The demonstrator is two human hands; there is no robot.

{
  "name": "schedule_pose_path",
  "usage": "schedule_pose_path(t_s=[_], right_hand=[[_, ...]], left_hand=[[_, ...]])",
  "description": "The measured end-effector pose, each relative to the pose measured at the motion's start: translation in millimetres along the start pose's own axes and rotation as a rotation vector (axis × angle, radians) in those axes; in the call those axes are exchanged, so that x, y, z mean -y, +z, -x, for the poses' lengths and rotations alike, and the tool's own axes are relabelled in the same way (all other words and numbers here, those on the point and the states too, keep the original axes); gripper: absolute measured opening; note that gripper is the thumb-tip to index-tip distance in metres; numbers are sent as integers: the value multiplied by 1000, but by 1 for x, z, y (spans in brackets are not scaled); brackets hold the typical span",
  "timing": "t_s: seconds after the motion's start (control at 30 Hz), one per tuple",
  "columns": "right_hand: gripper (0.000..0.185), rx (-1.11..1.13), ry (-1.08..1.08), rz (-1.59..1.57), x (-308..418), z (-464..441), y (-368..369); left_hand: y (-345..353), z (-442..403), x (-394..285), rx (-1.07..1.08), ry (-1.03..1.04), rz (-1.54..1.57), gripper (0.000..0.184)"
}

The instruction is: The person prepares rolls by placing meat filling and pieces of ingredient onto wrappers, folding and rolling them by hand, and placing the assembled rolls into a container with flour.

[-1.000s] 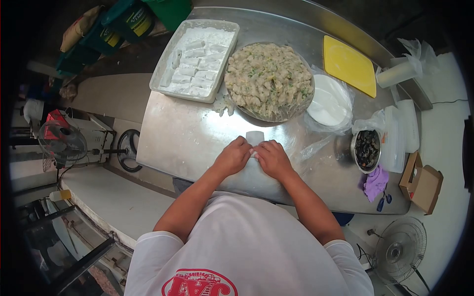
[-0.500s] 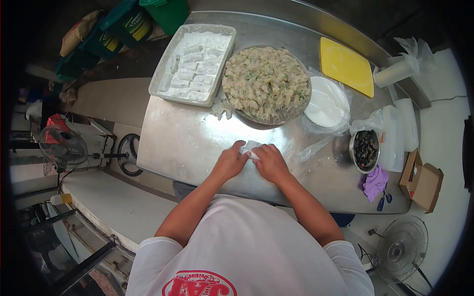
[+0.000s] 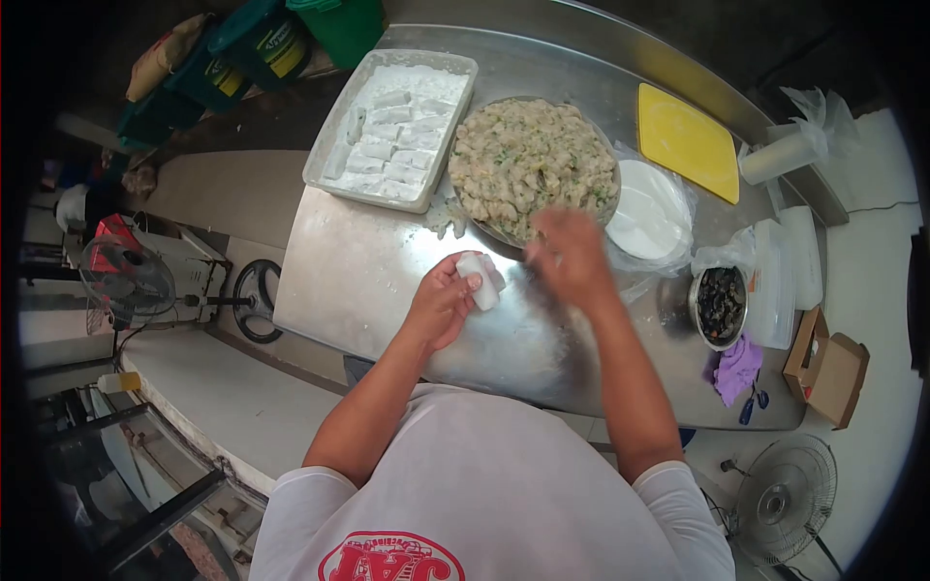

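My left hand (image 3: 445, 302) is closed around a small white wrapped roll (image 3: 479, 281), held just above the steel table. Smeared by motion, my right hand (image 3: 572, 259) is at the near edge of a wide bowl heaped with a pale, chunky filling with green bits (image 3: 533, 160); whether its fingers hold anything does not show. Left of the bowl stands a plastic tub (image 3: 320, 165) with similar white rolls (image 3: 392, 131) lying in white powder. To the bowl's right, a stack of round white wrappers (image 3: 647, 211) lies on clear plastic.
On the steel table (image 3: 339, 281) are a yellow board (image 3: 688, 142), a metal bowl of dark pieces (image 3: 720, 302), a purple cloth (image 3: 738, 371), blue-handled scissors (image 3: 753, 404) and an open cardboard box (image 3: 835, 378). A fan (image 3: 783, 499) stands at the lower right.
Both hands were together on the white roll at the table. My left hand has lifted it and turned it upright. My right hand has let go and moved up and right to the filling bowl.
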State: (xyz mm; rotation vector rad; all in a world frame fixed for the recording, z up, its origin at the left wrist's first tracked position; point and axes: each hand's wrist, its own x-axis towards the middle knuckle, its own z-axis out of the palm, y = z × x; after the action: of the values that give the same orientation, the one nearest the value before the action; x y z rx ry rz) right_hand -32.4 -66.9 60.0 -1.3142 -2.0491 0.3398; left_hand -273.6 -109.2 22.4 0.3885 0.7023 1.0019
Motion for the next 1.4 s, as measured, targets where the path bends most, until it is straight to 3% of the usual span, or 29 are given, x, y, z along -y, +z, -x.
schedule_pose_path(t_s=[0.1, 0.2, 0.33, 0.4, 0.47, 0.57, 0.63, 0.73, 0.8, 0.87, 0.93, 1.0, 1.03, 1.07, 1.13, 1.17, 1.23, 1.27, 1.33, 1.4], right_hand=[[49, -39, 198, 591, -45, -39, -3], [51, 113, 266, 663, -81, -44, 5], [49, 243, 294, 660, -27, -42, -11], [46, 72, 106, 106, -16, -15, 2], [45, 154, 146, -484, 25, 2, 16], [51, 238, 138, -645, 52, 31, 43], [62, 228, 311, -761, 68, 47, 49], [72, 332, 209, -700, 72, 65, 35], [61, 317, 184, -689, 63, 68, 24], [34, 198, 314, -450, 47, 70, 14], [13, 38, 296, -429, 22, 59, 3], [11, -31, 209, -313, 1, 40, -6], [9, -92, 119, -195, -5, 31, -8], [9, -101, 121, -194, -11, 23, -7], [13, -115, 141, 20, -22, 15, -1], [13, -122, 143, 22, -24, 18, 6], [25, -118, 176, 322, -25, 22, 23], [25, -123, 178, 329, -23, 28, 26], [38, 4, 216, 430, -12, 53, 28], [36, -7, 246, 408, -2, 72, 24]], left_hand=[[2, 2, -3, 51, 23, 54, 46], [2, 1, 0, 59, 20, 47, 51], [-1, 3, 4, 13, 31, 74, 54], [-1, 1, 6, 3, 39, 78, 55], [1, 0, 10, 28, 28, 67, 52], [1, -6, 18, 31, 57, 103, 48], [9, -9, 19, -25, 96, 158, 45], [12, -7, 8, -152, 148, 200, 40], [13, -8, -5, -209, 152, 182, 39], [9, -7, -25, -224, 101, 188, 38], [0, -14, -43, -201, 85, 150, 41], [-13, -26, -62, -18, 86, -90, 40], [-5, -28, -76, -68, 79, -231, 39], [0, -35, -90, -61, 78, -238, 39], [7, -55, -118, -220, 31, -619, 44], [9, -67, -129, -214, 32, -623, 44], [14, -94, -152, -270, 173, -781, 54], [8, -115, -165, -261, 175, -781, 54], [-7, -159, -187, -135, 388, -1077, 60], [19, -175, -209, -162, 584, -1506, 60]])
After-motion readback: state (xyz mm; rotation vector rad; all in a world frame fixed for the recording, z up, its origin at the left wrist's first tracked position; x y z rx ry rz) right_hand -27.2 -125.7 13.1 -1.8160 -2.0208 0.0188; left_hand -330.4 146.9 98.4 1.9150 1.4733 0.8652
